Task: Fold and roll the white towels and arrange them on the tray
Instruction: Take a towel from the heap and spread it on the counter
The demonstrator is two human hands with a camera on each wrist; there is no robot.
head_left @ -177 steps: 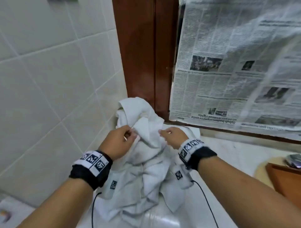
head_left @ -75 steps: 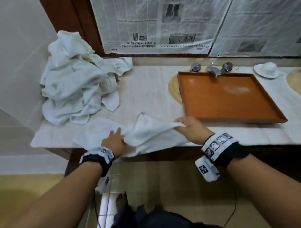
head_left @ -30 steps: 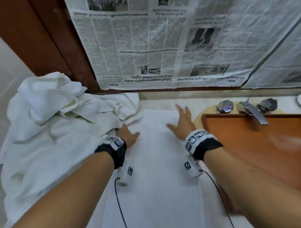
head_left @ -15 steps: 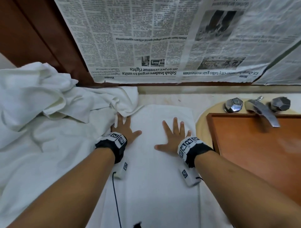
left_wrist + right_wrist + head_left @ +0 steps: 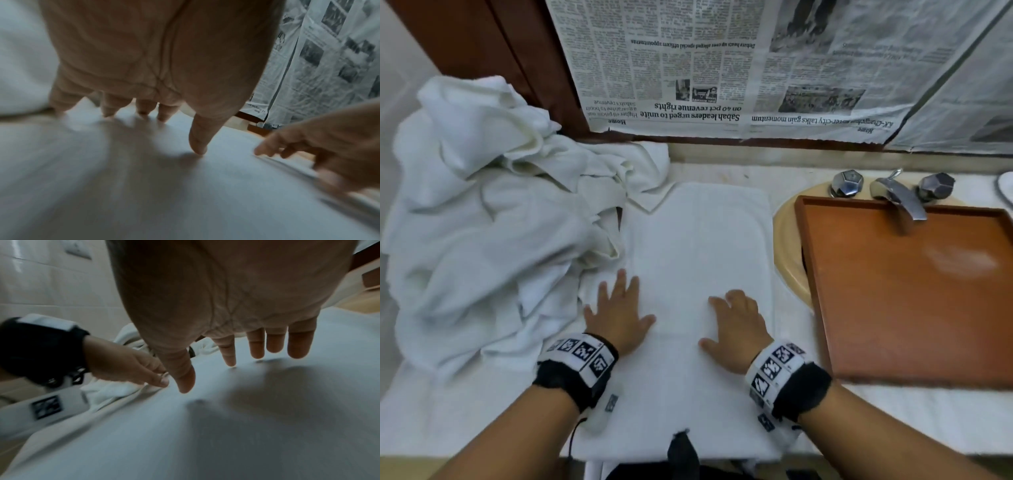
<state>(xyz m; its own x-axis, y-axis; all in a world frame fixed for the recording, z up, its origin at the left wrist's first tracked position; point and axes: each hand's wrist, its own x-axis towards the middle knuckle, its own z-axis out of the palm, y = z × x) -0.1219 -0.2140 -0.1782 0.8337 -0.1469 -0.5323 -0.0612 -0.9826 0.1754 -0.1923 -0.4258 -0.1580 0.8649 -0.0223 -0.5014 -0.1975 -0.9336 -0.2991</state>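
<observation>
One white towel (image 5: 698,246) lies spread flat on the counter, running from the back wall to the front edge. My left hand (image 5: 618,308) rests flat on its left side with fingers straight and spread. On the towel's right side my right hand (image 5: 736,318) lies palm down, fingers slightly bent. In the left wrist view the left hand (image 5: 148,100) touches the towel (image 5: 164,186) with its fingertips. The right wrist view shows the right hand (image 5: 236,345) hovering just over the towel (image 5: 226,426). A brown wooden tray (image 5: 914,287) with nothing in it sits over the sink to the right.
A heap of crumpled white towels (image 5: 489,219) fills the counter's left end against the tiled wall. A chrome tap (image 5: 897,195) with two knobs overhangs the tray's back rim. Newspaper (image 5: 756,65) covers the mirror behind. A white dish (image 5: 1007,188) shows at the far right.
Both hands have slid back along the towel toward the counter's front edge, smoothing it. Earlier the towel was pulled from the heap and laid out flat.
</observation>
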